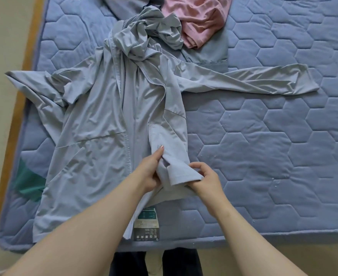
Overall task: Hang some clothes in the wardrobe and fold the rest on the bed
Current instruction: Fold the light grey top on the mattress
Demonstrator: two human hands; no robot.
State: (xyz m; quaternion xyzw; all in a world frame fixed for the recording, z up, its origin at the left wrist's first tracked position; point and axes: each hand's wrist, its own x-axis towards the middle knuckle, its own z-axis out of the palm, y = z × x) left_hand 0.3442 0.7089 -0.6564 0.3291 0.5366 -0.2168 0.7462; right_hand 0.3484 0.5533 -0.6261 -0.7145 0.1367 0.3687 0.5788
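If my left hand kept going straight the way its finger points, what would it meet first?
The left hand, holding the grey jacket, points up its front panel, so it meets more of that fabric first, then probably the outstretched sleeve.

- Hooded jacket (96, 116): thin, smooth cloth with a faint satin sheen, finely creased all over.
- Mattress cover (263, 146): matt padded cloth, quilted in stitched hexagons, puckered along the seams.
- Pink garment (200, 18): soft matt knit with a fine ribbed texture.
- Grey-blue garment (214, 52): heavier matt cloth with plain stitched seams.
- Label (147, 226): smooth and printed; cloth or paper not clear.
- Bed frame (27, 56): wood by the look, smooth, dull shine.
- Teal patch (27, 184): smooth matt cloth.
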